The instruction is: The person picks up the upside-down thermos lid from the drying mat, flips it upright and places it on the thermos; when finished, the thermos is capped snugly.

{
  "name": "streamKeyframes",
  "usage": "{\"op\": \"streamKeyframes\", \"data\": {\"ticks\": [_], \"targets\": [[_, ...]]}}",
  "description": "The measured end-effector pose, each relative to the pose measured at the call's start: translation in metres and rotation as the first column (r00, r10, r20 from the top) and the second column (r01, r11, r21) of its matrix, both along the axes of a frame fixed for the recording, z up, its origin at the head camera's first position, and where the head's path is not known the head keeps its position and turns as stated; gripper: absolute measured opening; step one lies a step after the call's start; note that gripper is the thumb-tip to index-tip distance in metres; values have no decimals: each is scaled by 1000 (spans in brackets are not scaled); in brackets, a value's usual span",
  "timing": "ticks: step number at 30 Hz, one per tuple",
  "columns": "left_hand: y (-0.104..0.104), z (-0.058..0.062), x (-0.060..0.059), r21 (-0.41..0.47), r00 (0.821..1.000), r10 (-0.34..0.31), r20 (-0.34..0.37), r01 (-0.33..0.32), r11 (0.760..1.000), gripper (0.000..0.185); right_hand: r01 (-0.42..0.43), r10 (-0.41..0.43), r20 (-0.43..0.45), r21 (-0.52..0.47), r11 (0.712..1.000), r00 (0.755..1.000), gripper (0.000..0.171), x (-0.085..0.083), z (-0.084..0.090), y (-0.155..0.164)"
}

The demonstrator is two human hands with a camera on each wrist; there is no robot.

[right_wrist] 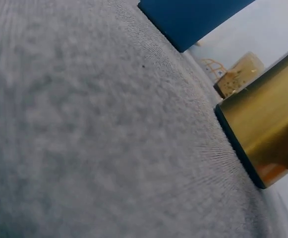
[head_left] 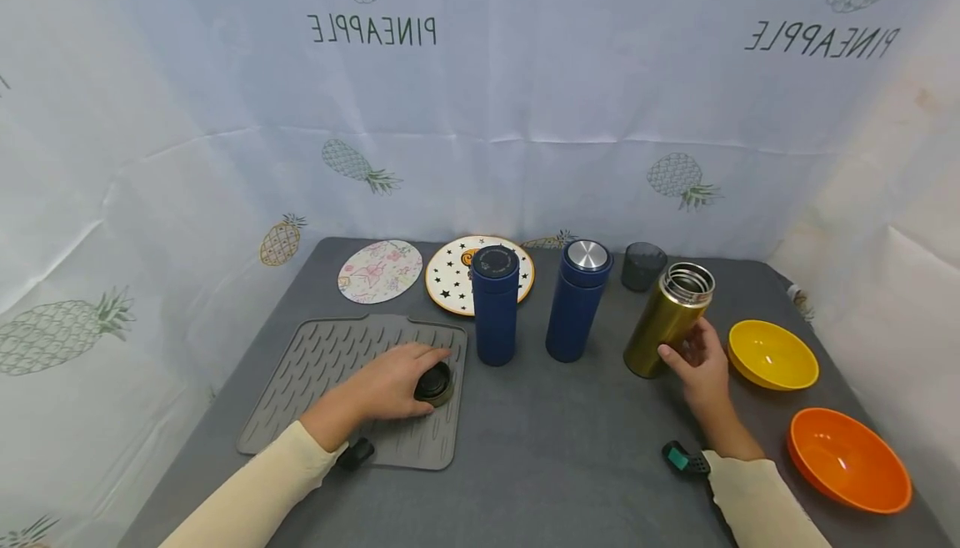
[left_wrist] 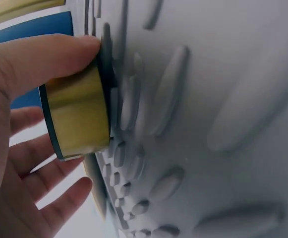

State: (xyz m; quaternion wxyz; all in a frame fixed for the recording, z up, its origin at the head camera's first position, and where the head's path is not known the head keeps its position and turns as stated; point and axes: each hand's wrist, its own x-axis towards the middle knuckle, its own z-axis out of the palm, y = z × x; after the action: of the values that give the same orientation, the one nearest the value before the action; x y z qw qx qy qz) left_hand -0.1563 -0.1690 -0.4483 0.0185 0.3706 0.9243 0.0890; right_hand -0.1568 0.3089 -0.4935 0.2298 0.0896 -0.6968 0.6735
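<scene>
My left hand (head_left: 390, 381) is curled over the gold lid (head_left: 435, 384), thumb and fingers closed around its rim. In the left wrist view the thumb (left_wrist: 44, 59) lies across the top of the lid (left_wrist: 77, 116) and the other fingers curl below it; the lid's face is against the ribs of the mat (left_wrist: 208, 124). The lid sits on the right part of the grey mat (head_left: 315, 373), near its right edge, and the mat lies on the left half of the tabletop (head_left: 540, 448).

My right hand (head_left: 701, 364) holds the gold flask (head_left: 667, 319) low on its body, fingers wrapped partway round it from the right. The flask is uncapped and leans left at the bottom, its open mouth tipped toward the right rear. In the right wrist view its base (right_wrist: 262, 134) is close to the cloth; I cannot tell whether it touches.

Just left of the flask stand two blue flasks, one with a dark top (head_left: 495, 306) and one with a steel top (head_left: 577, 302). Behind them lie a star plate (head_left: 450, 281) and a floral plate (head_left: 378, 271); a dark cup (head_left: 642, 266) stands behind the gold flask. Along the right edge sit a yellow bowl (head_left: 772, 354) and, nearer the front, an orange bowl (head_left: 847, 458).
</scene>
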Motion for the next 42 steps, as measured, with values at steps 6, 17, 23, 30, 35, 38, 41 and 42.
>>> {"op": "streamKeyframes", "data": {"ticks": [6,17,23,30,35,38,41,42], "targets": [[1,2,-3,34,999,-1,-42,2,999,78,15,-17,21,74,997,1000,71,-5,1,1],[9,16,-4,180,998,-26,-55,36,983,60,40,-42,25,89,995,999,64,-6,-4,-1],[26,30,-1,247,999,-49,-6,49,968,58,42,-45,22,115,992,999,59,1,10,-7],[42,47,5,266,993,-118,27,107,958,65,40,-44,21,154,987,999,57,7,18,-11],[55,58,4,291,972,-233,-34,233,928,56,32,-36,19,156,987,999,58,6,17,-11],[64,63,4,311,967,-251,-38,250,917,54,34,-36,11,146,989,999,56,6,18,-11],[76,67,3,338,966,-259,-27,253,907,53,39,-39,-4,140,989,999,55,7,18,-11],[80,68,3,347,964,-265,-23,257,902,53,40,-39,-6,136,990,999,55,8,19,-11]]}}
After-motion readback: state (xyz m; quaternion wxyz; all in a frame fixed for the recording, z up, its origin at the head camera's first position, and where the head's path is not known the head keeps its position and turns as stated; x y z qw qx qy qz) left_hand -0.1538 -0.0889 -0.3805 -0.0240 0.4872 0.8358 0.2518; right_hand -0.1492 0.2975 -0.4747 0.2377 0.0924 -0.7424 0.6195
